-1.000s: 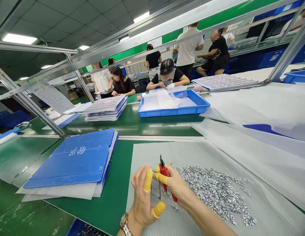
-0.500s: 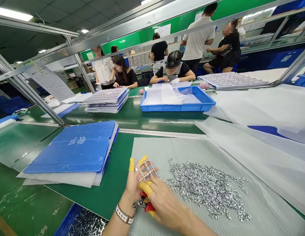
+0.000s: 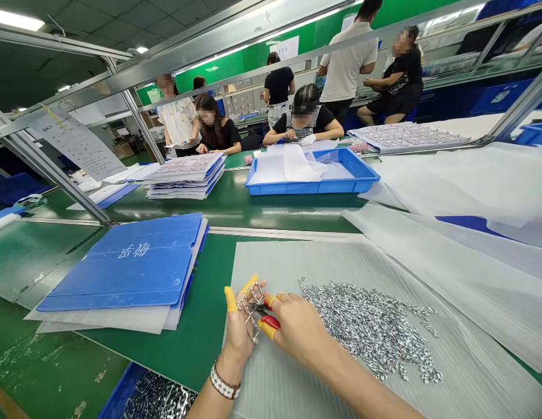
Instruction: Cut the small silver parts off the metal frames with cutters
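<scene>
Head view.
— Where is the small frame of thin silver-coloured metal (image 3: 254, 291)?
— It is held in the left hand (image 3: 239, 334), palm up, with the fingers half curled under it and the thumb apart.
— And the right hand (image 3: 297, 320)?
— It is closed around the red-handled cutters (image 3: 271, 321). The frame lies to the left of this hand, just beyond the fingertips.
— How is the long axis of the cutters?
— It runs from the right hand leftward, with the dark nose at the frame. If they touch, I cannot tell.
— Which hand is nearer to the pile of small, shiny metal pieces (image 3: 367, 326)?
— The right one. The pile is on the pale, thin sheet (image 3: 288, 262) over the green counter (image 3: 220, 262).
</scene>
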`<state>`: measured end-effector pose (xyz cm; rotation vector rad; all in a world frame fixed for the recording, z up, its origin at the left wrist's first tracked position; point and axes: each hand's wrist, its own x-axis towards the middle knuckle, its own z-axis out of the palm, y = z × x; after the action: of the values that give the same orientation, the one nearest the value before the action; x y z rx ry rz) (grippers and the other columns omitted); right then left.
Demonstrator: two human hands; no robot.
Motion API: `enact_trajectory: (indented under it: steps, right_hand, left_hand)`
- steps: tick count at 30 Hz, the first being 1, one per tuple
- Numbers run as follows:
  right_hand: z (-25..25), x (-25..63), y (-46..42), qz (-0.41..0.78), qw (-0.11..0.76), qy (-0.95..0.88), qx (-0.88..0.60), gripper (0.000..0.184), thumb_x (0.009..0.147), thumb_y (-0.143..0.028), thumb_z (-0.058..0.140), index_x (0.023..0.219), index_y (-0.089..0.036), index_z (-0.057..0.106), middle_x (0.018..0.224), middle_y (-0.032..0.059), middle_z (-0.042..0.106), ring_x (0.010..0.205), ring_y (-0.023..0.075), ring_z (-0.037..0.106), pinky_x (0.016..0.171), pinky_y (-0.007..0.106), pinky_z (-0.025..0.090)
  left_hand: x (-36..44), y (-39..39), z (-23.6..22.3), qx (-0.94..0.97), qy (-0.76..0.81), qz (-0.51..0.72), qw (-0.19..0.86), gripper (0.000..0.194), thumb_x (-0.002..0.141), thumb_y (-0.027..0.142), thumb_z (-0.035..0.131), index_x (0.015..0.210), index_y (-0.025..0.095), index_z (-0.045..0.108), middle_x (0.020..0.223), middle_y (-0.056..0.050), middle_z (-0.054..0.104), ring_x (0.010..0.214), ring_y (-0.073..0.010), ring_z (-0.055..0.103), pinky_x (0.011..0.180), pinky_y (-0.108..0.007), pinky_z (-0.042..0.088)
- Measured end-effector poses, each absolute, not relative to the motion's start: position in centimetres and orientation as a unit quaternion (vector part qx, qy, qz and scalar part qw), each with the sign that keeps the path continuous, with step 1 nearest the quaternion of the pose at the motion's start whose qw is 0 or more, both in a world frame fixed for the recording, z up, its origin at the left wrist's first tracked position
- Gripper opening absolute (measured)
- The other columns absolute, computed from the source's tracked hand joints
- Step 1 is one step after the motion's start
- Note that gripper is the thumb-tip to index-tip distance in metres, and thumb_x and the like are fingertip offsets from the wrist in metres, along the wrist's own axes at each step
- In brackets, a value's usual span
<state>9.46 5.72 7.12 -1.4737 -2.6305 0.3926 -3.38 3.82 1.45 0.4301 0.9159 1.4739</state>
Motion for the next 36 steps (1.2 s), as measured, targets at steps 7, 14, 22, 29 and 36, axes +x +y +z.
enact_trajectory:
  steps: [7, 14, 22, 29, 36]
  right_hand:
    - [7.5, 9.3, 5.7, 0.124, 0.028, -0.871, -0.475, 0.023, 0.081, -0.035, 0.057, 0.093, -0.018, 0.065, 0.082, 0.0096, 0.068, 0.077, 0.0237, 0.064, 0.062, 0.029, 0.041]
    - [7.6, 9.4, 5.6, 0.121, 0.023, -0.876, -0.467, 0.027, 0.081, -0.038, 0.057, 0.097, -0.017, 0.066, 0.086, 0.0115, 0.068, 0.079, 0.0258, 0.063, 0.065, 0.032, 0.043]
    - [7.4, 9.5, 5.8, 0.108, 0.032, -0.885, -0.452, 0.03, 0.081, -0.036, 0.058, 0.102, -0.016, 0.064, 0.087, 0.0126, 0.069, 0.08, 0.0265, 0.064, 0.066, 0.032, 0.044]
    - [7.4, 9.8, 6.1, 0.106, 0.036, -0.885, -0.452, 0.024, 0.08, -0.03, 0.058, 0.097, -0.016, 0.066, 0.082, 0.0103, 0.069, 0.076, 0.0244, 0.065, 0.062, 0.03, 0.043]
    - [7.8, 10.9, 7.2, 0.068, 0.025, -0.869, -0.489, 0.024, 0.083, -0.035, 0.054, 0.09, -0.016, 0.067, 0.084, 0.0123, 0.068, 0.082, 0.0265, 0.064, 0.067, 0.033, 0.043]
  left_hand:
    - [-3.3, 3.5, 0.9, 0.229, 0.413, 0.646, 0.599, 0.074, 0.08, 0.073, 0.035, 0.118, 0.017, 0.064, 0.121, -0.015, 0.064, 0.111, -0.0297, 0.057, 0.099, -0.043, 0.04]
    - [-3.4, 3.6, 0.6, 0.224, 0.421, 0.645, 0.597, 0.072, 0.079, 0.073, 0.038, 0.118, 0.019, 0.064, 0.121, -0.014, 0.064, 0.112, -0.0288, 0.057, 0.101, -0.041, 0.04]
    - [-3.4, 3.5, 0.3, 0.236, 0.428, 0.644, 0.589, 0.069, 0.081, 0.07, 0.039, 0.117, 0.017, 0.064, 0.121, -0.014, 0.064, 0.113, -0.0276, 0.057, 0.101, -0.04, 0.039]
    - [-3.6, 3.3, 0.6, 0.246, 0.432, 0.639, 0.587, 0.073, 0.08, 0.072, 0.037, 0.116, 0.016, 0.065, 0.119, -0.015, 0.065, 0.112, -0.0295, 0.057, 0.1, -0.042, 0.04]
    - [-3.5, 3.4, 1.4, 0.214, 0.405, 0.641, 0.616, 0.073, 0.081, 0.072, 0.036, 0.112, 0.012, 0.066, 0.113, -0.017, 0.067, 0.113, -0.0297, 0.057, 0.102, -0.042, 0.039]
